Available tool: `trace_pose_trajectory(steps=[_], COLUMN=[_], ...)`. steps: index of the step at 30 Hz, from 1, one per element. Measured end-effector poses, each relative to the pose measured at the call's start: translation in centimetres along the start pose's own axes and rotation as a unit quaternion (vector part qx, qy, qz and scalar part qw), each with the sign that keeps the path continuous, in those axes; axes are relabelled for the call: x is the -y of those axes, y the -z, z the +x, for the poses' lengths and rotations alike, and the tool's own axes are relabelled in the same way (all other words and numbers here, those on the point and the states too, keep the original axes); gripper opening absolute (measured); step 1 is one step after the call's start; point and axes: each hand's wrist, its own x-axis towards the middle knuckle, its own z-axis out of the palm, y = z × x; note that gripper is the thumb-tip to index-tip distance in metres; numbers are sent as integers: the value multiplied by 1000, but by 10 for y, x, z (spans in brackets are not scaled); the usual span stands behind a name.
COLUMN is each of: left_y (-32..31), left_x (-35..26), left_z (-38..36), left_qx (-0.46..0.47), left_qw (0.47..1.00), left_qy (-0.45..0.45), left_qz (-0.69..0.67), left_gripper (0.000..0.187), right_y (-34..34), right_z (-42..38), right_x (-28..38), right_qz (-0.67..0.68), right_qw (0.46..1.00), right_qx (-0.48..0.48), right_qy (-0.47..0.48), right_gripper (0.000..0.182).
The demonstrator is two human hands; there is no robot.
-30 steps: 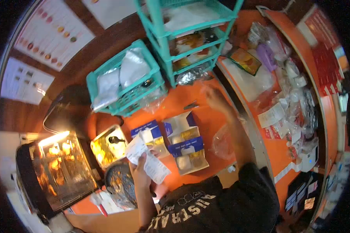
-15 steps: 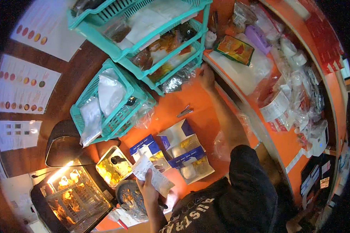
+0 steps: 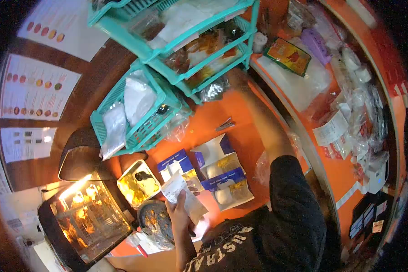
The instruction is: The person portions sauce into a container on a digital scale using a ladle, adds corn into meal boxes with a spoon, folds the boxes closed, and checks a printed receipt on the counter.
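My left hand (image 3: 180, 214) is shut on a white paper receipt (image 3: 182, 198), held over the near edge of the orange counter (image 3: 204, 119). Just beyond it lie two open blue-and-white food boxes (image 3: 222, 177) with rice and yellow food, and a third box (image 3: 181, 167) to their left. My right hand (image 3: 237, 78) is stretched far out to the bottom shelf of the teal plastic rack (image 3: 199, 50), next to foil packets (image 3: 213, 90). That hand is blurred and its fingers are hidden by the shelf.
A teal basket (image 3: 136, 113) with white bags stands left of the rack. A metal tray of yellow food (image 3: 138, 183), a dark bowl (image 3: 154, 220) and a lit display case (image 3: 86, 213) are at lower left. Metal tongs (image 3: 224, 124), a plastic bag (image 3: 263, 170) and packets (image 3: 288, 55) lie right.
My right hand has moved from above the counter out to the rack's bottom shelf. My left hand keeps hold of the receipt. The view has tilted a little.
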Motion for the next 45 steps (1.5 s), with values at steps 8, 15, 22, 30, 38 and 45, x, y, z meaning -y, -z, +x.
trace_pose_trajectory(steps=[8, 15, 22, 30, 38, 45], left_y=[3, 7, 18, 22, 43, 52], left_x=[1, 2, 12, 17, 26, 28], left_z=[-7, -9, -16, -18, -25, -36], left_qx=[33, 23, 33, 26, -7, 7], left_qw=[999, 1000, 999, 996, 996, 995], left_qy=[18, 0, -14, -54, -57, -77], left_qz=[-3, 5, -35, -63, -63, -70], left_gripper=[26, 32, 31, 31, 31, 31], right_y=[24, 13, 57, 12, 222, 287], right_z=[-8, -10, -27, -28, -175, -276], right_x=[7, 19, 5, -7, 85, 160], right_qz=[72, 150, 424, 572, 712, 458], right_qw=[996, 977, 892, 728, 675, 782], right_qx=[-58, -112, -46, -228, -8, 357], right_qy=[-15, -98, -149, -302, -194, 227], right_gripper=[33, 30, 31, 17, 23, 19])
